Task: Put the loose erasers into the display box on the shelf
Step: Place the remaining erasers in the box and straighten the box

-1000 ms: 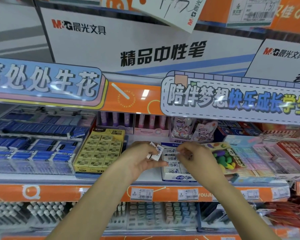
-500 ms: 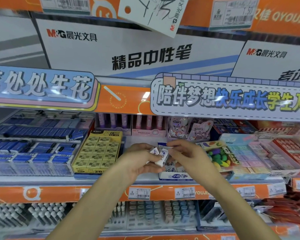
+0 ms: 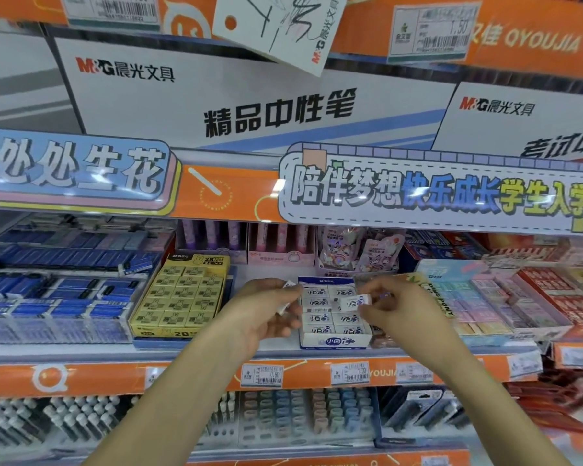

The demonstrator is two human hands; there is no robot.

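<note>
White eraser (image 3: pixel 354 302) pinched in right hand (image 3: pixel 394 309) over display box (image 3: pixel 334 341); left hand (image 3: pixel 266 314) grips spares (image 3: pixel 285 299). Next: seat it.

1. The shelf (image 3: pixel 189 351) is pale, with an orange front strip carrying price tags (image 3: pixel 262 375).
2. A white display box (image 3: pixel 334 339) of erasers stands near its front edge.
3. Left of it, apart, sits a yellow box (image 3: pixel 179 297) marked 2B.
4. Far left lie blue packs (image 3: pixel 48 297) in clear trays.
5. At the back stand pink boxes (image 3: pixel 280 250).
6. On the right are pastel and red boxes (image 3: pixel 519 297).
</note>
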